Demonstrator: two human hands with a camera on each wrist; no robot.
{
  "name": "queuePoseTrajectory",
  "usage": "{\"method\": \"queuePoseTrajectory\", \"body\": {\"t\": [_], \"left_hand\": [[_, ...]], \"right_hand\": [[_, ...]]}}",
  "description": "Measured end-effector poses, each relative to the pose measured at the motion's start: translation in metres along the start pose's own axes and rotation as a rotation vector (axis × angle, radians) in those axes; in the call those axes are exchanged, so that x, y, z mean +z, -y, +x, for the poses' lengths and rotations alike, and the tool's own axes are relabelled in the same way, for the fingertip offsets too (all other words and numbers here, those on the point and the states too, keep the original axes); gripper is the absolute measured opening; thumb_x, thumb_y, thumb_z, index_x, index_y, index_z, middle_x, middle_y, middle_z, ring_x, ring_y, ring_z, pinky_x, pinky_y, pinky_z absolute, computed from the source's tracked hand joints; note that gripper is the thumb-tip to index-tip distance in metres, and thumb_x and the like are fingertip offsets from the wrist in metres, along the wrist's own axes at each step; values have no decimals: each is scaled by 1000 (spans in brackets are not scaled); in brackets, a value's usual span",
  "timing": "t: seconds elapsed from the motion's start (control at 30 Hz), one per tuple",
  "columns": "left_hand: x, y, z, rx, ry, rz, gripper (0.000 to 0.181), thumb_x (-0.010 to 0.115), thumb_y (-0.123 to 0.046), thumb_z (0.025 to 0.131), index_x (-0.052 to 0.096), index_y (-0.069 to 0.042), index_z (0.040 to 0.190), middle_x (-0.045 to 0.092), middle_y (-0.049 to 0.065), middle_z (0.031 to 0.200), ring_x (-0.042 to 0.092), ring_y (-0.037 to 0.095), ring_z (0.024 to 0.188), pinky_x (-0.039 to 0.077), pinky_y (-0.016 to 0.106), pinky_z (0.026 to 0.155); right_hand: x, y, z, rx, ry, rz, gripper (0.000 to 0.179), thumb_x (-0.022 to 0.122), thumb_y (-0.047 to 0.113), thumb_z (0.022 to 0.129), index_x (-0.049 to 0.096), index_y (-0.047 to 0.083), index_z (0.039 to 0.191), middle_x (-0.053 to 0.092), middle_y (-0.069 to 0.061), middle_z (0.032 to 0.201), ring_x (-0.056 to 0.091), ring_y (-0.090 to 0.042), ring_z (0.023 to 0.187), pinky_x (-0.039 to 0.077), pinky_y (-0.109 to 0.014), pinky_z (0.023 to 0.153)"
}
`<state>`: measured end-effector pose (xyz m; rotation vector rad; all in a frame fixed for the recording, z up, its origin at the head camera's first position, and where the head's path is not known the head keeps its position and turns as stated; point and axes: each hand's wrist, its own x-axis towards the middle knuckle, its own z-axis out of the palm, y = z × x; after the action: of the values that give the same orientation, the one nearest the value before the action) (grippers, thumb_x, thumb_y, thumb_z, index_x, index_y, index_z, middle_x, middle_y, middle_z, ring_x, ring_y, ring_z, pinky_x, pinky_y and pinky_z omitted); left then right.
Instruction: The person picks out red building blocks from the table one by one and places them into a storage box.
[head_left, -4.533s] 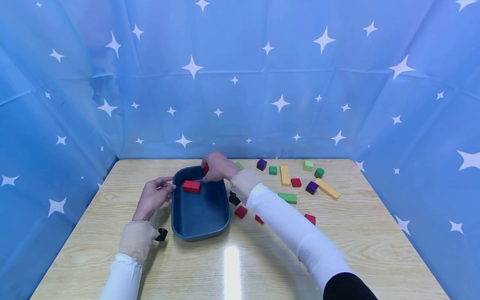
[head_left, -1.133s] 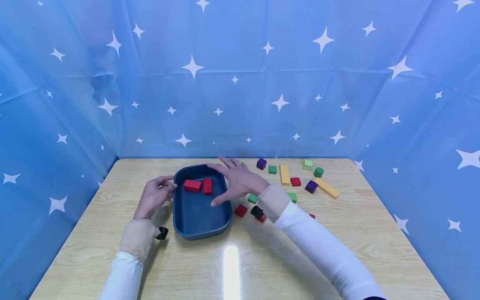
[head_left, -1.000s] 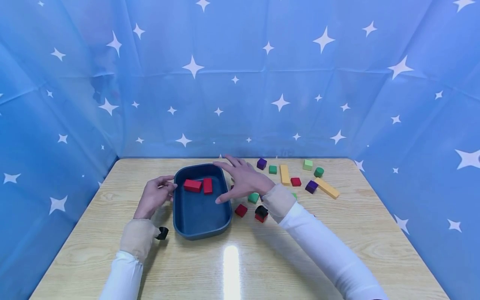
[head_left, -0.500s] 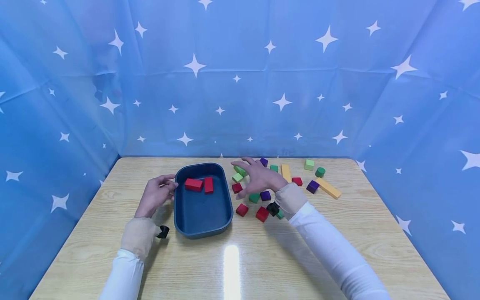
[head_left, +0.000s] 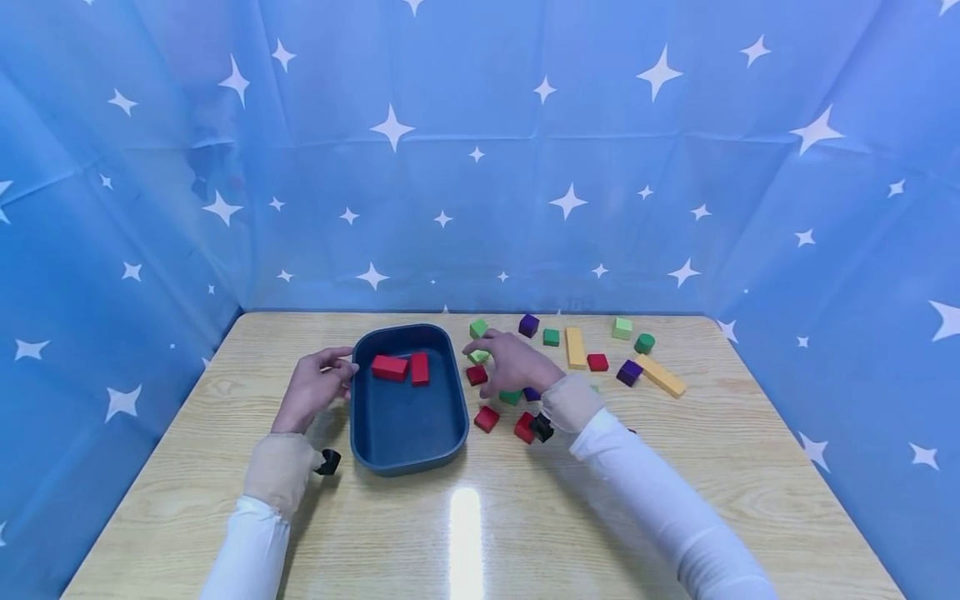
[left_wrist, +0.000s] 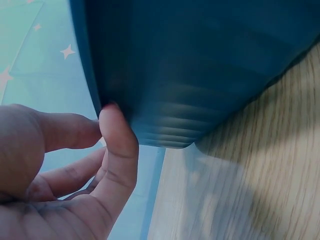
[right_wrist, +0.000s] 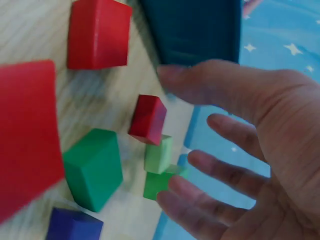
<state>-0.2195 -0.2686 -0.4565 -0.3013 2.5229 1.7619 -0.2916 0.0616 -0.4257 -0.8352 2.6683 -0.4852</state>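
Blue box [head_left: 408, 429]: where does it stand?

Upright on the wooden table [head_left: 390, 542], left of the loose blocks.

What's in it?

A longer red block [head_left: 390, 367] and a shorter red block [head_left: 420, 369], near each other toward the far end.

And the left hand [head_left: 313, 387]?

Its thumb and a finger pinch the rim on the left side; the left wrist view shows that close up.

Does the right hand [head_left: 517, 362] grip anything?

Its thumb and fingers are apart, with nothing between them in the right wrist view. It hovers over the blocks beside the box, near a dark red block [head_left: 477, 375].

What lies around that one?

A pale green block [right_wrist: 157, 155] just beyond it, then a bright green block [head_left: 478, 327]. A dark green block [head_left: 512, 397] lies nearer the person, with a purple block [head_left: 532, 393] beside it.

Further right?

Two yellow planks [head_left: 576, 347], one just beside a purple cube [head_left: 630, 372], and a green cylinder [head_left: 644, 343].

Behind everything?

A blue curtain [head_left: 480, 233] with white stars.
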Motion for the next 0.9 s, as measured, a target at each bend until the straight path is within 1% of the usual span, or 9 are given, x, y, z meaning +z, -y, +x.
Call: {"method": "queuePoseTrajectory", "body": {"t": [0.1, 0.2, 0.33, 0.4, 0.47, 0.57, 0.67, 0.77, 0.9], "left_hand": [[1, -1, 0, -4, -2, 1, 42, 56, -15, 105, 54, -2, 145, 58, 16, 114, 64, 15, 72, 63, 35, 74], [1, -2, 0, -8, -3, 2, 42, 57, -15, 105, 54, -2, 145, 58, 16, 115, 65, 15, 72, 63, 35, 74], [1, -3, 0, -9, -2, 2, 43, 56, -15, 105, 53, -2, 146, 57, 17, 115, 64, 15, 73, 63, 35, 75], [0, -3, 0, -11, -5, -1, 43, 56, -14, 105, 54, -2, 145, 57, 17, 115, 64, 15, 73, 63, 35, 74], [1, -3, 0, -8, -6, -1, 43, 56, -14, 105, 54, -2, 146, 58, 17, 115, 64, 15, 73, 63, 34, 74], [1, -2, 0, -8, -10, -2, 42, 56, -14, 105, 54, -2, 145, 58, 17, 115, 64, 15, 72, 63, 34, 74], [1, -2, 0, -9, -9, 3, 42, 56, -14, 105, 55, -2, 145, 58, 16, 115, 64, 14, 72, 63, 34, 73], [2, -2, -1, -13, -11, 6, 42, 56, -14, 105, 55, -2, 145, 58, 16, 115, 64, 14, 72, 63, 34, 74], [2, -1, -1, -16, -15, 6, 41, 56, -14, 105, 55, -3, 144, 58, 16, 114, 64, 14, 72, 63, 36, 75]], "right_hand": [[5, 0, 3, -13, -23, 6, 64, 85, 11, 80, 63, 19, 140, 49, -12, 155, 59, -31, 128, 59, -43, 95], [8, 0, 7, -28, -59, 3, 56, 82, 5, 81, 68, 18, 134, 57, -11, 149, 54, -31, 137, 57, -44, 102], [12, 1, 11, -27, -77, 25, 52, 80, -1, 80, 73, 18, 128, 64, -8, 141, 52, -30, 140, 53, -45, 108], [14, 1, 13, -23, -72, 31, 51, 80, -3, 79, 75, 18, 125, 66, -7, 137, 56, -28, 134, 53, -44, 108], [16, 1, 15, -16, -68, 23, 51, 80, -3, 78, 76, 19, 123, 68, -6, 133, 60, -24, 123, 54, -42, 105], [19, 2, 18, -4, -62, 9, 49, 79, -4, 77, 77, 18, 120, 72, -4, 124, 62, -21, 103, 57, -37, 94], [22, 2, 20, 5, -58, 6, 46, 78, -5, 78, 78, 17, 118, 75, -3, 114, 60, -19, 90, 57, -33, 83], [25, 1, 22, -2, -60, -10, 42, 75, -7, 79, 79, 15, 114, 77, -2, 105, 61, -18, 85, 58, -32, 79], [28, 0, 24, -18, -74, -35, 39, 71, -9, 80, 81, 14, 110, 77, -2, 101, 62, -18, 84, 60, -34, 81]]}}
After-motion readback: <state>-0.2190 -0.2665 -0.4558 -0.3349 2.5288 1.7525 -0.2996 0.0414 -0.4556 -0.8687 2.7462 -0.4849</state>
